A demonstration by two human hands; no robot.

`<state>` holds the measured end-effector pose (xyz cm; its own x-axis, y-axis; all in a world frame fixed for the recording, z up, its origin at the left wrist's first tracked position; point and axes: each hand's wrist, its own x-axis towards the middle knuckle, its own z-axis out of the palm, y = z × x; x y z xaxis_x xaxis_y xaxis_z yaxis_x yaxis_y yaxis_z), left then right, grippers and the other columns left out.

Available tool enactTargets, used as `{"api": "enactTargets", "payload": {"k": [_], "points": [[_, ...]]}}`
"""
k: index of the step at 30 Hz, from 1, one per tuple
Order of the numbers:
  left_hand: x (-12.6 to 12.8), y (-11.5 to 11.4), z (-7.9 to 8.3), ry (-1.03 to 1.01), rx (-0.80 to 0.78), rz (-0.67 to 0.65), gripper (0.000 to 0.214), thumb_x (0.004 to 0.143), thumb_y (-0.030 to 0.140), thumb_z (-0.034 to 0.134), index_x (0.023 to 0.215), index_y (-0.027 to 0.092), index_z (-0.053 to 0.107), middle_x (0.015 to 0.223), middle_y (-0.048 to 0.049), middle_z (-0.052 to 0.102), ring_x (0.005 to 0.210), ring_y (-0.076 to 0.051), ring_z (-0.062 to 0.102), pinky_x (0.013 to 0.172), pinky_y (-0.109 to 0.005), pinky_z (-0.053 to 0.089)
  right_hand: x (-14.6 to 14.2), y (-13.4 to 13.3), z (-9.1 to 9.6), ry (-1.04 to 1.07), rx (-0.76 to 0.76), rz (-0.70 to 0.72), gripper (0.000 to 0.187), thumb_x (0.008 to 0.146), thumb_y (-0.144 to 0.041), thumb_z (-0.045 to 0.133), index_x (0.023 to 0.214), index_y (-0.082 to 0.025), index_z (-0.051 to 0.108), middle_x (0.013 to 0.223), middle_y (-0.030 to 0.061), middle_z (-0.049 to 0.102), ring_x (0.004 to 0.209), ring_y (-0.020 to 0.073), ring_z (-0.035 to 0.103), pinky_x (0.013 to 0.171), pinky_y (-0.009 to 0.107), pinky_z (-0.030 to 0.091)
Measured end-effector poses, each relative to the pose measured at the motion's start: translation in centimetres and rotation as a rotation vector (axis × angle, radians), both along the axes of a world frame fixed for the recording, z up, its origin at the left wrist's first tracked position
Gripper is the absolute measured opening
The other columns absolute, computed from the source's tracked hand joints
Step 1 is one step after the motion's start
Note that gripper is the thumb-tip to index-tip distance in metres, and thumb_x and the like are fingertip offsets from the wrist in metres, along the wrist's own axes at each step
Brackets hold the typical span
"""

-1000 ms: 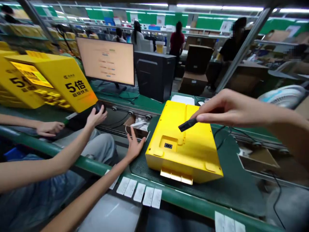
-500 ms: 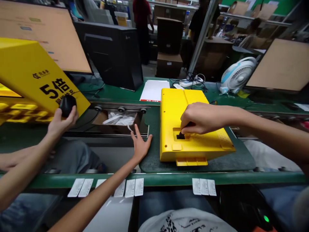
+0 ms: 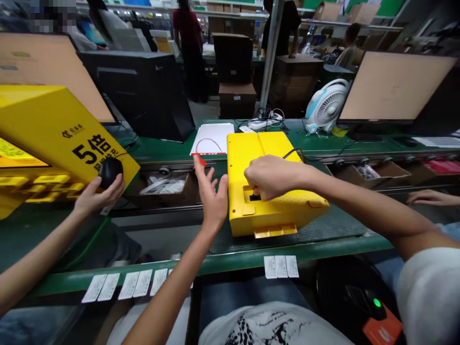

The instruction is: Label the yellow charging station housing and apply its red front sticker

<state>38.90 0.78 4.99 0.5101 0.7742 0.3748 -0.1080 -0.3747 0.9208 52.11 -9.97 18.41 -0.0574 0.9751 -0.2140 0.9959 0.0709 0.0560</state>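
Observation:
A yellow plastic housing (image 3: 244, 143) lies on the dark textured mat (image 3: 230, 244) in front of me. Over its recess, my right hand (image 3: 269, 177) is closed in a fist; a dark opening shows beneath the fingers, which hide whatever they grip. A black cable (image 3: 298, 152) runs behind that wrist. My left hand (image 3: 212, 199) is raised just left of the housing, fingers spread. At its index fingertip is a small red tag (image 3: 201, 160) with a thin loop; whether it is held I cannot tell.
Left, a co-worker's hand (image 3: 104, 189) holds a black mouse (image 3: 110, 173) against a yellow cabinet (image 3: 79, 115). Cardboard boxes (image 3: 189, 191) sit in the trough; white labels (image 3: 281, 267) line the green edge. Behind stand a fan (image 3: 327, 108) and monitors (image 3: 391, 86).
My left hand has risen from beside the box of white strips towards the paper; a red tag now shows at its fingertip. My right hand stays at the recess. The view has shifted right.

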Motion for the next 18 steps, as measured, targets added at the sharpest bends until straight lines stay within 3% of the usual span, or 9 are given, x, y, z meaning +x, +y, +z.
{"api": "enactTargets", "payload": {"k": [3, 5, 8, 10, 11, 13, 14, 15, 18], "points": [[0.3, -2.0, 2.2, 0.048, -0.038, -0.086, 0.104, 0.083, 0.035, 0.069, 0.161, 0.033, 0.0, 0.168, -0.01, 0.014, 0.144, -0.031, 0.041, 0.115, -0.047, 0.042, -0.1, -0.8, 0.7, 0.023, -0.019, -0.045, 0.011, 0.08, -0.014, 0.069, 0.088, -0.01, 0.077, 0.078, 0.0112, 0.067, 0.074, 0.0245, 0.06, 0.055, 0.028, 0.031], [0.1, -2.9, 2.6, 0.079, 0.026, -0.13, 0.116, 0.075, 0.035, 0.078, 0.161, 0.034, 0.001, 0.169, -0.0086, 0.007, 0.147, -0.036, 0.035, 0.115, -0.049, 0.042, -0.9, -3.4, 0.8, 0.065, 0.137, -0.043, 0.014, 0.089, -0.013, 0.065, 0.095, -0.012, 0.078, 0.097, 0.0127, 0.069, 0.092, 0.0275, 0.062, 0.068, 0.03, 0.042], [-0.3, -3.4, 2.4, 0.076, 0.062, -0.179, 0.123, 0.069, 0.029, 0.081, 0.16, 0.037, 0.0, 0.17, -0.003, -0.004, 0.149, -0.038, 0.03, 0.117, -0.05, 0.039, -4.4, -10.1, -1.7, 0.378, 0.779, -0.199, 0.02, 0.103, -0.019, 0.057, 0.116, -0.014, 0.071, 0.125, 0.0124, 0.062, 0.115, 0.0263, 0.056, 0.099, 0.035, 0.045], [-0.4, -3.4, 2.3, 0.075, 0.015, -0.193, 0.123, 0.069, 0.022, 0.077, 0.16, 0.04, -0.004, 0.17, -0.001, -0.006, 0.15, -0.037, 0.028, 0.117, -0.051, 0.038, -7.9, -14.9, -5.6, 0.707, 1.417, -0.722, 0.009, 0.101, -0.025, 0.064, 0.106, -0.02, 0.07, 0.1, 0.0072, 0.065, 0.089, 0.023, 0.063, 0.08, 0.033, 0.052], [-0.5, -3.4, 2.2, 0.072, -0.007, -0.188, 0.123, 0.069, 0.019, 0.075, 0.159, 0.04, -0.005, 0.17, -0.0013, -0.006, 0.15, -0.037, 0.028, 0.117, -0.051, 0.038, -9.8, -17.0, -8.1, 0.888, 1.566, -0.986, 0.008, 0.099, -0.03, 0.068, 0.103, -0.023, 0.068, 0.084, 0.0028, 0.061, 0.069, 0.0199, 0.058, 0.064, 0.03, 0.05], [-0.5, -3.3, 2.2, 0.061, -0.03, -0.173, 0.123, 0.068, 0.016, 0.072, 0.159, 0.04, -0.007, 0.17, -0.0026, -0.005, 0.15, -0.035, 0.029, 0.118, -0.048, 0.038, -13.1, -19.7, -13.8, 1.309, 1.445, -1.444, 0.026, 0.087, -0.04, 0.082, 0.098, -0.022, 0.066, 0.074, 0.0007, 0.056, 0.062, 0.0174, 0.053, 0.054, 0.027, 0.046], [-0.5, -3.3, 2.2, 0.056, -0.04, -0.171, 0.123, 0.068, 0.016, 0.072, 0.159, 0.04, -0.007, 0.17, -0.0032, -0.004, 0.15, -0.034, 0.03, 0.118, -0.047, 0.038, -14.5, -20.4, -16.5, 1.376, 1.491, -1.643, 0.041, 0.075, -0.047, 0.089, 0.097, -0.019, 0.067, 0.081, 0.0028, 0.061, 0.061, 0.0152, 0.053, 0.046, 0.022, 0.041], [-0.5, -3.3, 2.3, 0.054, -0.052, -0.176, 0.124, 0.068, 0.016, 0.072, 0.159, 0.039, -0.008, 0.17, -0.0037, -0.004, 0.149, -0.033, 0.031, 0.118, -0.046, 0.038, -15.5, -20.6, -18.9, 1.533, 1.401, -1.812, 0.055, 0.062, -0.049, 0.095, 0.099, -0.018, 0.069, 0.091, 0.0067, 0.066, 0.062, 0.0144, 0.055, 0.043, 0.019, 0.04], [-0.5, -3.3, 2.5, 0.036, -0.114, -0.226, 0.126, 0.066, 0.015, 0.072, 0.16, 0.035, -0.011, 0.17, -0.0063, -0.001, 0.147, -0.029, 0.037, 0.119, -0.042, 0.037, -17.1, -19.6, -23.3, 1.885, 1.161, -2.021, 0.062, 0.052, -0.044, 0.1, 0.097, -0.013, 0.074, 0.107, 0.0141, 0.07, 0.054, 0.0073, 0.051, 0.038, 0.012, 0.035]]}}
